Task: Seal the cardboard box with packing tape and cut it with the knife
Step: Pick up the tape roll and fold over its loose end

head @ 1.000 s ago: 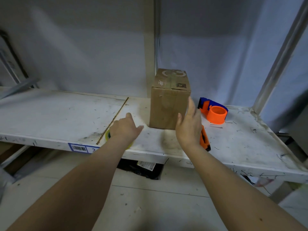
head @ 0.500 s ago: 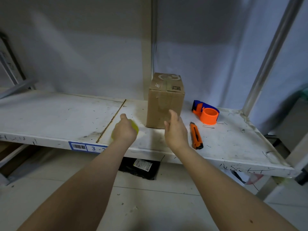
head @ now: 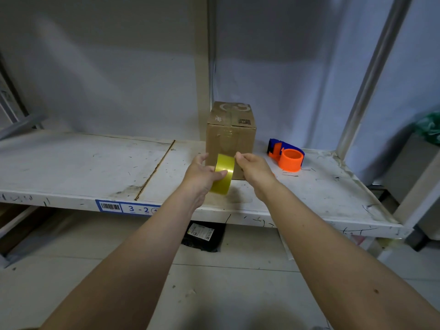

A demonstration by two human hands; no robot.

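A small brown cardboard box (head: 230, 136) stands upright on the white shelf (head: 83, 167), its top flaps closed. My left hand (head: 202, 177) grips a yellowish roll of packing tape (head: 223, 173), held on edge just in front of the box. My right hand (head: 254, 171) is at the roll's upper right edge, fingertips pinched against it. The orange knife is almost hidden behind my right hand; only a sliver of orange shows (head: 273, 174).
An orange and blue tape dispenser (head: 287, 156) lies on the shelf right of the box. A metal upright (head: 371, 75) rises at the shelf's right rear corner. A dark package (head: 202, 235) lies on the floor under the shelf.
My left hand has lifted the tape roll off the shelf and brought it right, in front of the box. My right hand has moved in to the roll's edge, covering the knife.
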